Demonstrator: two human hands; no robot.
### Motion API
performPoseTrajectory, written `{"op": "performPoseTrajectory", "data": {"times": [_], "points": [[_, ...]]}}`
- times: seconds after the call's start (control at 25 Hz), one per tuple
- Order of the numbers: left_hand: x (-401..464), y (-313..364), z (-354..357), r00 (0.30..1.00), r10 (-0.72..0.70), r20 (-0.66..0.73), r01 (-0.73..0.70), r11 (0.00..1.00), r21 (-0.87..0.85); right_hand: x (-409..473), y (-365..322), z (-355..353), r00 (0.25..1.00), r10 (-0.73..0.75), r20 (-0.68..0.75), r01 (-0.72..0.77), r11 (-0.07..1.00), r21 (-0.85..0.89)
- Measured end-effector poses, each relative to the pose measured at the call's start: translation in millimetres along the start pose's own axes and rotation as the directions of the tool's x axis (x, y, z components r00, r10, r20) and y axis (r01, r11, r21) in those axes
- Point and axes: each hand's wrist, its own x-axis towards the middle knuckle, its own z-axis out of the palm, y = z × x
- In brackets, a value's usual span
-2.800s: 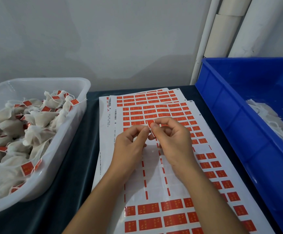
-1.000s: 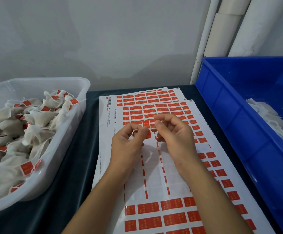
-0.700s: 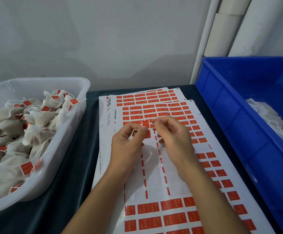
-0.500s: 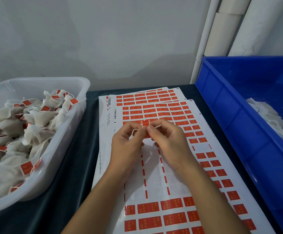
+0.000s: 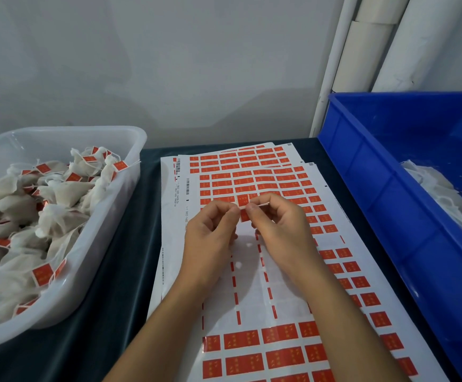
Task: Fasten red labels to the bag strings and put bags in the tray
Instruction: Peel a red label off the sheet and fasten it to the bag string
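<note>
Translucent white plastic forms the tray (image 5: 130,172), which sits well to the left of the label sheets (image 5: 251,285) and already holds a heap of tagged bags (image 5: 58,216). Over the sheets' middle, the left hand (image 5: 210,238) curls its thumb and forefinger tight on the left edge of a red label (image 5: 243,201). Just to the right, the right hand (image 5: 279,230) pinches the label's other edge together with a thin white string (image 5: 262,204) that pokes out past its fingertips. The bag on that string is hidden; I cannot tell where it hangs.

The risks here look small but real. If the sticky face folds before the string lies along its centre, the label could close crooked or miss the string altogether. Adhesive may also cling to a fingertip and peel away as the pinch loosens. A tug on the string could drag the loose sheets out of place. Right of the sheets, the blue bin (image 5: 389,216) holds untagged bags (image 5: 439,194), well apart from both hands.
</note>
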Motion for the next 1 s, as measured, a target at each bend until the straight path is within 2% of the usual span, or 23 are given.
{"op": "performPoseTrajectory", "data": {"times": [0.24, 0.32, 0.48, 0.68, 0.88, 1.0], "points": [[-0.5, -3.1, 1.4, 0.997, 0.031, -0.067, -0.027, 0.997, 0.066, 2.6, 1.7, -5.8, 0.999, 0.002, -0.042, -0.003, 1.000, -0.026], [-1.5, -2.0, 1.4, 0.991, 0.094, -0.099, -0.082, 0.989, 0.122, 2.9, 1.5, -6.6, 0.999, 0.000, -0.040, -0.001, 1.000, -0.028], [-4.9, 0.0, 2.3, 0.972, 0.224, -0.073, -0.203, 0.954, 0.222, 2.9, 2.2, -7.1, 1.000, -0.009, -0.024, 0.008, 1.000, -0.028], [-6.0, 0.0, 0.3, 0.965, 0.248, -0.086, -0.223, 0.947, 0.230, 2.4, 0.3, -8.7, 1.000, -0.015, -0.011, 0.015, 1.000, -0.024], [-8.8, 1.7, 4.3, 0.918, 0.397, -0.025, -0.363, 0.861, 0.357, 1.1, -1.3, -6.6, 1.000, -0.013, 0.001, 0.013, 0.999, -0.033], [-7.3, -0.3, 4.1, 0.902, 0.429, -0.045, -0.368, 0.820, 0.438, 0.1, -2.6, -7.7, 1.000, -0.011, 0.011, 0.012, 1.000, -0.026]]}}
